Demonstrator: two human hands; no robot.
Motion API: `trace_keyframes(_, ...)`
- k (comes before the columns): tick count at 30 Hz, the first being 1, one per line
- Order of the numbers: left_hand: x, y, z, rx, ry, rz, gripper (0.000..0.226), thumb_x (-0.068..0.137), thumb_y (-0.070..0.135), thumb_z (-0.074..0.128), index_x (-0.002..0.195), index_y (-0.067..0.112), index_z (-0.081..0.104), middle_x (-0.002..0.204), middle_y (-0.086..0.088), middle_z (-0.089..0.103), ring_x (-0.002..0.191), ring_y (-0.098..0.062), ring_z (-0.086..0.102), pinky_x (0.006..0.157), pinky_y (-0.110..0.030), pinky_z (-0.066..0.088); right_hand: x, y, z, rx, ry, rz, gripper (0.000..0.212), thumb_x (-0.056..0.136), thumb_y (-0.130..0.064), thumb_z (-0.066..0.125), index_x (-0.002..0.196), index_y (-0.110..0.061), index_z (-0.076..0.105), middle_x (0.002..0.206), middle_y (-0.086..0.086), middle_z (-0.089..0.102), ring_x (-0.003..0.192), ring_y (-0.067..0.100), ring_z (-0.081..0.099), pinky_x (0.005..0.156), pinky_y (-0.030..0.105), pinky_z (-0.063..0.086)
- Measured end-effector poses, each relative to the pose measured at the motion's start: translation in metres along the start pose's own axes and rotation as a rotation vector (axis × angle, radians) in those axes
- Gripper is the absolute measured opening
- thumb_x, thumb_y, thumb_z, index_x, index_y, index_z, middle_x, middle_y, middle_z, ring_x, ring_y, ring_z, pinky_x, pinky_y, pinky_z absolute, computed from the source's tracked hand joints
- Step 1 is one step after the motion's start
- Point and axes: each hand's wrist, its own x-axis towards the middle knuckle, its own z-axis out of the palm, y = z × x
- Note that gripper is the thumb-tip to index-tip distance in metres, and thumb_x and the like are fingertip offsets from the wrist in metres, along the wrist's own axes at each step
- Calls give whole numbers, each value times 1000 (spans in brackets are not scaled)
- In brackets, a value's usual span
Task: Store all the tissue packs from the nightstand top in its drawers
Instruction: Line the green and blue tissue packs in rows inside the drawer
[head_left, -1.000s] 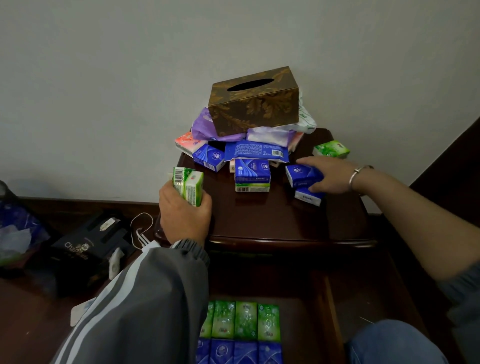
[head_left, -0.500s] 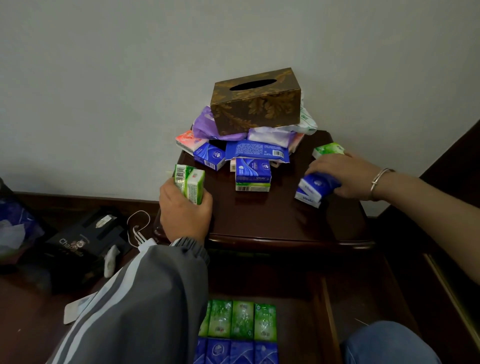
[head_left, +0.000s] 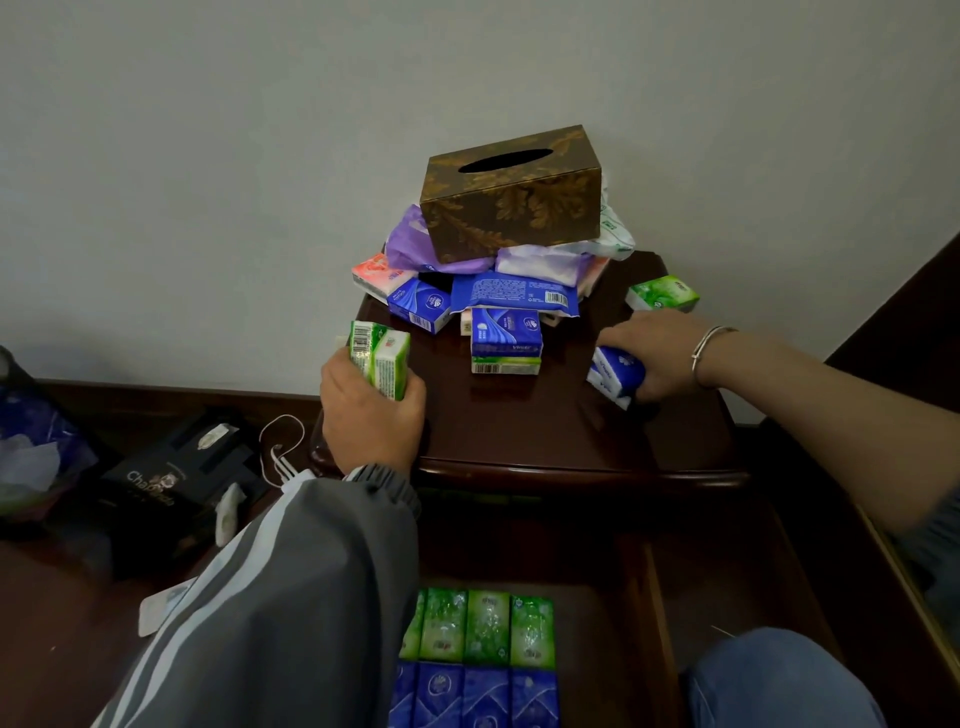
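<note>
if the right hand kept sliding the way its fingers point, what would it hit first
Probably the stacked blue and green packs mid-top: the right hand, closed on blue packs, points left across the nightstand. Depth is uncertain.

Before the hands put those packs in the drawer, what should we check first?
1. Left hand holds the green packs firmly: ok, fingers wrap them.
2. Right hand has a full grip on the blue packs: cannot tell, the fingers hide much of them.
3. Drawer is open: ok.
4. Free room in the drawer: ok, bare space beside the rows of packs.
5. Brown tissue box sits steady on the pile: not ok, it tilts on soft packs.
6. Nightstand top is cleared: not ok, many packs remain.
</note>
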Motion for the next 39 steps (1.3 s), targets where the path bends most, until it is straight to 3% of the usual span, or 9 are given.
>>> trace_keyframes(7,0,1,-1,-24,-15,8,57,75,40,65,119,8,48,110,-10,55,100,-26,58,72,-29,40,-27,-19,30,420,146,331,75,63,-60,71,121,-18,46,118,4,54,107,25,47,85,36,43)
trace_keyframes(12,0,2,-8,-99,-79,1,56,75,36,68,119,9,48,111,-10,58,99,-25,59,76,-31,44,-73,-50,44,639,362,478,65,64,-49,77,109,-13,48,109,8,50,102,25,50,81,34,44)
trace_keyframes(18,-7,10,-34,-427,-6,-146,51,73,25,72,115,6,50,98,-6,61,76,-5,57,70,-14,43,-160,-97,59,1400,580,596,47,66,-29,82,102,-16,54,94,-7,63,81,4,60,72,13,46)
trace_keyframes(21,-35,12,-58,-535,-25,-147,50,72,22,72,113,6,48,89,5,59,68,9,57,67,-9,45,-182,-128,88,1681,353,618,39,70,-19,80,102,-18,57,96,-1,67,82,9,64,70,19,52)
trace_keyframes(24,-70,5,-88,-603,-80,-111,48,71,19,72,110,13,45,90,15,56,74,14,58,69,-6,45,-176,-163,126,1737,1,738,40,70,-18,80,102,-15,55,89,1,66,72,9,63,51,14,48)
trace_keyframes(26,-95,-5,-104,-595,-112,-84,49,71,18,72,111,15,43,93,17,55,78,13,58,71,-5,45,-163,-187,151,1740,-118,833,41,69,-18,80,103,-10,59,90,8,68,70,14,63,54,22,48)
trace_keyframes(31,-144,-35,-111,-509,-159,-127,48,73,6,76,109,17,47,95,19,52,81,23,55,68,3,40,-136,-229,191,1567,-241,985,69,63,-26,83,119,-3,51,112,13,63,94,24,60,72,28,47)
trace_keyframes(35,-146,-54,-102,-472,-251,-230,49,76,8,76,113,21,46,92,15,58,76,16,58,64,-1,43,-131,-247,210,1551,-308,1099,79,65,-29,82,129,-3,42,125,15,54,109,30,54,79,28,44)
trace_keyframes(39,-143,-62,-94,-435,-299,-244,50,74,12,77,112,24,47,90,17,59,77,16,59,60,0,42,-125,-259,219,1547,-287,1212,77,66,-26,81,128,-1,44,126,18,54,101,30,54,82,30,45)
